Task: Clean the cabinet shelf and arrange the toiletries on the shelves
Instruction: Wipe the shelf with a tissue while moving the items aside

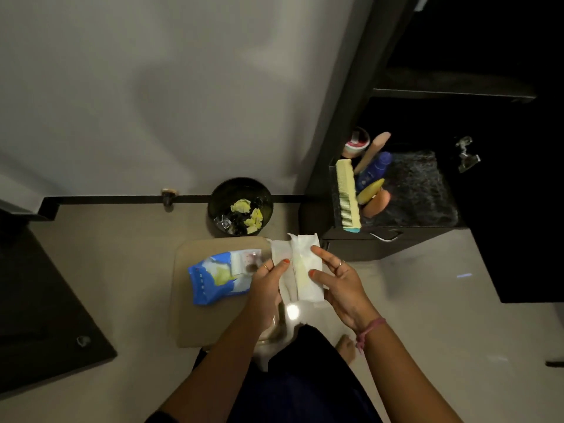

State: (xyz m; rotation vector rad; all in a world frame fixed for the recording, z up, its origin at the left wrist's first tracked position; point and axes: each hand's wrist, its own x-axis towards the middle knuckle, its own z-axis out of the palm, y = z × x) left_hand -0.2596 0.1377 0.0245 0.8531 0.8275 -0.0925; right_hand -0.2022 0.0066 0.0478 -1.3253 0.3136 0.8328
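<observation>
- The pack [215, 277] of wipes lies on the stool [183, 300] at your left, its flap peeled back. It probably sits there so a fresh sheet is within easy reach.
- Your left hand [268, 288] pinches the left edge of the wipe [302, 270], thumb on top and fingers curled under it.
- The wipe hangs in the air between your hands, above the stool's right edge, partly unfolded. You seem to be spreading it to get a wider face for cleaning.
- The bin [241, 206] stands against the wall just beyond the stool, with crumpled yellow scraps inside, handy for the used sheet.
- Your right hand [338, 280] grips the wipe's right edge, thumb pressed on the front and fingers bent behind, pulling against the left.
- The cabinet [427, 193] is to your right, dark inside. On its lower shelf [421, 190], a comb [348, 193] and bottles [374, 175] crowd the left end, leaving the right end bare for wiping.
- The upper shelves are too dark to read.
</observation>
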